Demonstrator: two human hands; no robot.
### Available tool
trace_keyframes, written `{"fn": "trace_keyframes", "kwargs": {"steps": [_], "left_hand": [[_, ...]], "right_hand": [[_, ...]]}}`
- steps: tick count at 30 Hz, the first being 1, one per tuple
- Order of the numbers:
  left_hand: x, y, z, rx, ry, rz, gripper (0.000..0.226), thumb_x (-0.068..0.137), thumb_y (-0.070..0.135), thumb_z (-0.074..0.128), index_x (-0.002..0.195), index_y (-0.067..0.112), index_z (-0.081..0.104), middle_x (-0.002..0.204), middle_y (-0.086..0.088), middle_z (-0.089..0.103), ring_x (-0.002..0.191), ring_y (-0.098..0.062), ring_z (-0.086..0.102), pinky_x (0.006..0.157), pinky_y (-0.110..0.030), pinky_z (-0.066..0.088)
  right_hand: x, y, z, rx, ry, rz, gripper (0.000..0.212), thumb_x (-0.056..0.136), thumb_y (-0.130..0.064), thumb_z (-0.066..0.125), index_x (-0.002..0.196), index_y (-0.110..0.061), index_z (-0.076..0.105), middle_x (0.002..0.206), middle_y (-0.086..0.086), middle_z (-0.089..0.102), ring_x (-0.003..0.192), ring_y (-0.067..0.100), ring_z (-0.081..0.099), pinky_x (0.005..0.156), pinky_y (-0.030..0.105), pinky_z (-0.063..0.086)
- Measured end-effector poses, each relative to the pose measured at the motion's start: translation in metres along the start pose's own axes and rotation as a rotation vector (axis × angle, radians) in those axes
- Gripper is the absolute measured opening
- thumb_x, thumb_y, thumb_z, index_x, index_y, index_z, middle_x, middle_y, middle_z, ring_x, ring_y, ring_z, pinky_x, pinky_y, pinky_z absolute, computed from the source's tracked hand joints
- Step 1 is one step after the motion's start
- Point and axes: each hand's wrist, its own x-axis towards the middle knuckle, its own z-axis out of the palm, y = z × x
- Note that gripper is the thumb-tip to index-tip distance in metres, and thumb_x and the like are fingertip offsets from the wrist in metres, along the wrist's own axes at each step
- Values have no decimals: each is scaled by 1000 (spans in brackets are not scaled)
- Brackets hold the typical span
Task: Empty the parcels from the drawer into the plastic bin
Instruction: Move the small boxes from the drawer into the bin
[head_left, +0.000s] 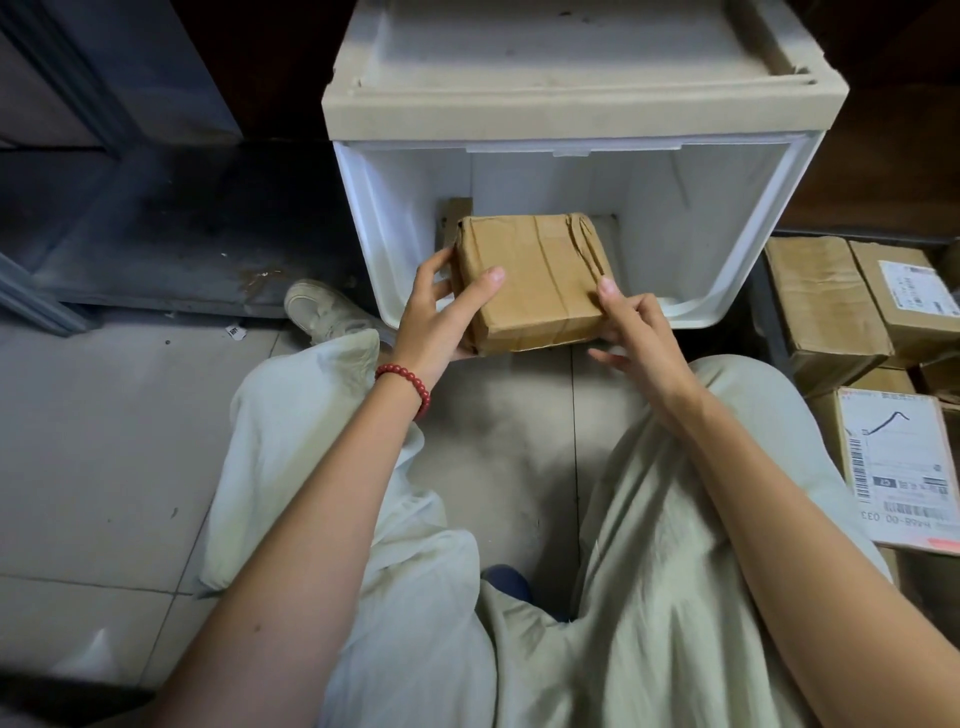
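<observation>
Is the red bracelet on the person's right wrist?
No, the red bracelet sits just behind the left hand, which holds the parcel.

The parcel is over the drawer front, boxes right.

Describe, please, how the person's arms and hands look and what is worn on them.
The left forearm and right forearm are bare as far as the frame edge, with no sleeves in view. The left hand and right hand are ungloved, and no rings show. A bracelet of round, glossy red beads circles the left wrist. The right wrist carries no watch or band.
</observation>
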Motion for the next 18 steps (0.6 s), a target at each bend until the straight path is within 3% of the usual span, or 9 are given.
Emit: {"fn": "trace_keyframes", "kwargs": {"steps": [3,7,10,13,18], "left_hand": [[1,6,11,39,-62,49,73,64,64,68,129,44,44,132,7,53,121,-16,53,95,-49,50],[0,14,36,95,-150,99,77,69,67,57,139,37,42,132,6,54,119,-14,54,98,-46,48],[3,27,57,116,-202,129,70,74,63,53,136,30,47,128,3,58,118,-16,55,99,-44,48],[7,42,84,129,-238,162,46,92,48,52,132,26,54,116,5,62,111,-14,58,96,-36,50],[15,62,144,183,-391,204,31,89,51,50,115,37,60,102,9,64,100,-15,61,91,-44,53]], "right_hand": [[-1,-5,-3,144,2,49,43,85,-49,65,110,-22,42,102,-6,57,88,4,62,74,31,54],[-5,-18,-27,111,31,-45,73,80,-46,67,140,-35,27,119,-3,55,98,11,63,75,31,53],[-9,-30,-53,68,43,-109,83,75,-46,66,145,-40,22,123,0,54,103,18,64,87,37,53],[-18,-39,-79,56,62,-131,85,75,-43,67,147,-35,22,124,1,55,103,16,65,87,34,53],[-39,-53,-131,12,206,-118,85,72,-47,69,143,-31,26,127,-1,55,110,14,61,90,37,51]]}}
